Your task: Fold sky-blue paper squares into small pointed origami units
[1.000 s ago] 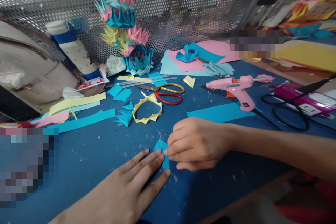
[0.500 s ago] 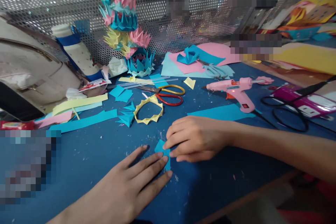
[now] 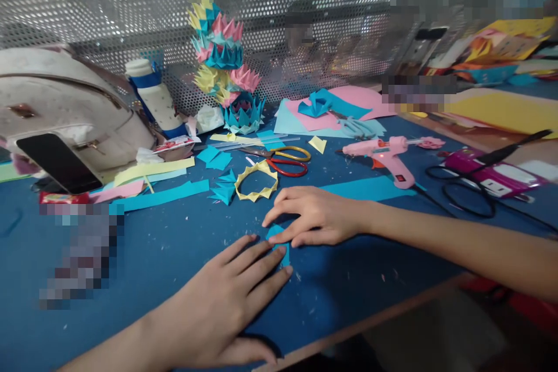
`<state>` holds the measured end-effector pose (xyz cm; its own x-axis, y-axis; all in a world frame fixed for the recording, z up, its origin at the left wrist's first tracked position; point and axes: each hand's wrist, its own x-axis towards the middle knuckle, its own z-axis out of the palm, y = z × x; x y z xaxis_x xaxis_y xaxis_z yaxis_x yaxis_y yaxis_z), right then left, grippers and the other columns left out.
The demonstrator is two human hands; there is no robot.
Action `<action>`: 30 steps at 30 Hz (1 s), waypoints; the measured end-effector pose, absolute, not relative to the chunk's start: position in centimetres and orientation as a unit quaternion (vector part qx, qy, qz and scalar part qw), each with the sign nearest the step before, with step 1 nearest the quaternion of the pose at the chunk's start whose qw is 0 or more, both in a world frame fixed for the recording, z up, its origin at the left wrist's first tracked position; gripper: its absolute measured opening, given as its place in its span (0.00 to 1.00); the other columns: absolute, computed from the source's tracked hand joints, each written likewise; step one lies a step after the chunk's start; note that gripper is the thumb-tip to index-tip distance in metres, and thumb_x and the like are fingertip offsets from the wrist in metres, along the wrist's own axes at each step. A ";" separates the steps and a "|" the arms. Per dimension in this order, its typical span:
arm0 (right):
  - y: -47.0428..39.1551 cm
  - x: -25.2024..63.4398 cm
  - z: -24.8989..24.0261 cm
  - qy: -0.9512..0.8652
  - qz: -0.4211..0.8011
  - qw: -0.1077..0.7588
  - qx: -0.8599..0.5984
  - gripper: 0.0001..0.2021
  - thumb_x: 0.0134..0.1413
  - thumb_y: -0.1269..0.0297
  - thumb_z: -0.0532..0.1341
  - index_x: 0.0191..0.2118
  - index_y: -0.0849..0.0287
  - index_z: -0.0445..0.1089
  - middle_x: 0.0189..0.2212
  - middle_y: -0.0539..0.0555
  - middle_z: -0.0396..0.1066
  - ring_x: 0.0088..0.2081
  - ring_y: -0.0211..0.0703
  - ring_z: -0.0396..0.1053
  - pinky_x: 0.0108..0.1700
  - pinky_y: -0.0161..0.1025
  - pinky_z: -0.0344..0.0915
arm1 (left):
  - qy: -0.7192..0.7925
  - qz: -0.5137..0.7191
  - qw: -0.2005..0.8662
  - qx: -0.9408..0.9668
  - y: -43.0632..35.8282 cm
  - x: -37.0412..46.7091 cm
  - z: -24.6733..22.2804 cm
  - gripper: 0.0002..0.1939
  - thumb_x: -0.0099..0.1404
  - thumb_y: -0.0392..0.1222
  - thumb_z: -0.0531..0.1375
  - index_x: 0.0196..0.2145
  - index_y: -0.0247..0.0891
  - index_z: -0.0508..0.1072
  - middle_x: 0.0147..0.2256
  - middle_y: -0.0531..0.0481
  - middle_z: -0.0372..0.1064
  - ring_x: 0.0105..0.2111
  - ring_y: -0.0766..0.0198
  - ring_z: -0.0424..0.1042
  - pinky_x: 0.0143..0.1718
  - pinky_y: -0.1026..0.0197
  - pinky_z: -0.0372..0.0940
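A small piece of folded blue paper [image 3: 273, 231] lies on the blue tabletop, partly covered by my fingers. My left hand [image 3: 226, 293] rests flat over its lower left side, fingers spread and thumb out. From the right, my right hand [image 3: 320, 215] presses fingertips down on the paper's upper part, the fingers bent but apart. Just beyond my hands sits a yellow paper ring with a zigzag edge [image 3: 256, 196]. Beside it are folded blue pieces [image 3: 224, 187] and scissors [image 3: 290, 161] with one yellow and one red handle. Behind my right wrist lies a blue paper strip [image 3: 361, 189].
A pink glue gun [image 3: 387, 154] lies to the right near a purple power strip [image 3: 483, 173] with a black cord. At the back stand a stacked paper-crown tower [image 3: 224, 55] and a bottle [image 3: 159, 102]. A phone [image 3: 61, 161] leans on a bag [image 3: 61, 93].
My view has shifted, bringing the phone and more of the bag into sight. My right hand has moved further over the paper, with its fingers more stretched. My left hand stays flat on it.
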<state>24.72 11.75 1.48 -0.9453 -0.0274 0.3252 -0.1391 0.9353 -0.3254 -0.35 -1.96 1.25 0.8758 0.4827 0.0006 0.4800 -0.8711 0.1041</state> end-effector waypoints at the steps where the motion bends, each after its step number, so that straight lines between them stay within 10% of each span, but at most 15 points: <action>1: 11.7 24.8 1.5 -0.969 0.180 0.163 0.041 0.21 0.73 0.54 0.49 0.51 0.57 0.77 0.54 0.59 0.72 0.51 0.48 0.63 0.54 0.47 0.61 | 0.251 0.018 0.049 0.967 -2.0 -0.3 1.3 0.42 0.72 0.69 0.45 0.72 0.35 0.48 0.69 0.41 0.51 0.68 0.48 0.54 0.70 0.43 0.42; 18: 11.8 24.9 1.0 -0.982 0.088 0.167 -0.012 0.16 0.72 0.58 0.53 0.51 0.52 0.77 0.52 0.56 0.71 0.51 0.48 0.62 0.52 0.45 0.60 | 0.226 0.010 -0.029 0.974 -2.3 0.1 1.6 0.41 0.75 0.66 0.42 0.71 0.29 0.49 0.70 0.44 0.48 0.68 0.54 0.53 0.69 0.52 0.15; 24: 11.5 22.8 3.9 -0.987 -0.026 0.157 0.000 0.16 0.71 0.57 0.54 0.45 0.54 0.79 0.43 0.55 0.75 0.44 0.48 0.63 0.45 0.43 0.58 | 0.230 0.011 0.008 0.973 -2.1 -0.3 1.2 0.42 0.74 0.66 0.44 0.72 0.33 0.46 0.71 0.45 0.43 0.71 0.49 0.44 0.71 0.50 0.24; 30: 11.0 14.0 6.9 -0.990 0.077 0.114 -0.035 0.19 0.72 0.62 0.52 0.63 0.50 0.66 0.47 0.54 0.76 0.44 0.47 0.69 0.36 0.39 0.57 | 0.240 0.023 0.085 0.967 -1.9 -0.2 1.1 0.40 0.74 0.64 0.48 0.71 0.33 0.47 0.71 0.40 0.45 0.71 0.43 0.44 0.68 0.40 0.48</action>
<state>14.00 11.03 6.88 -0.9716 0.0862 0.2202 0.0510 0.9857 -0.1608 -0.20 -1.93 1.12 0.8841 0.4672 0.0034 0.4594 -0.8706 0.1763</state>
